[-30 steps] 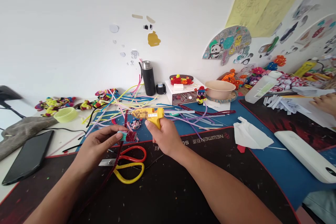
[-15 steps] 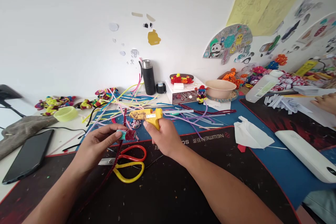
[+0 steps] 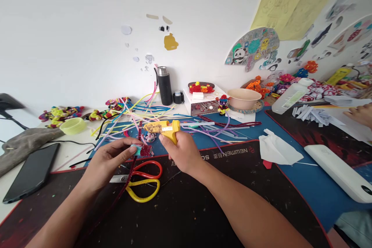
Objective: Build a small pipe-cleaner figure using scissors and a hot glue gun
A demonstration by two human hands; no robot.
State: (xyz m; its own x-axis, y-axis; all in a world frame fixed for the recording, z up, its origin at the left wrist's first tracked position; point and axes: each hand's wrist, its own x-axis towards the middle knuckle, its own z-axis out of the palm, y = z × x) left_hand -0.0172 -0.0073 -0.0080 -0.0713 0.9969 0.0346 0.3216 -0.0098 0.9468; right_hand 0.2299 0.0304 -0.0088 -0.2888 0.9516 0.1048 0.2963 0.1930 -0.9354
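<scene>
My left hand [image 3: 112,159] pinches a small turquoise and dark red fuzzy piece [image 3: 146,150] between thumb and fingers. A long dark red pipe cleaner [image 3: 119,195] runs up past it, its upper end standing near the glue gun's nozzle. Wrapped round the handle of a yellow glue gun [image 3: 162,127] is my right hand [image 3: 183,151], with the nozzle pointing left, above the fuzzy piece. Whether the nozzle touches the pipe cleaner I cannot tell. Scissors [image 3: 144,197] with one red and one yellow handle lie on the black mat [image 3: 186,217] below my hands.
Many coloured pipe cleaners [image 3: 136,114] lie behind my hands. A black flask [image 3: 164,87], a white box [image 3: 203,99] and a beige bowl [image 3: 244,98] stand by the wall. A phone [image 3: 31,172] lies left. Another person's hand [image 3: 360,115] shows at the right edge.
The turquoise and dark red piece in my left hand has shifted slightly to the right, along with the pipe cleaner. My right hand and the glue gun have hardly moved.
</scene>
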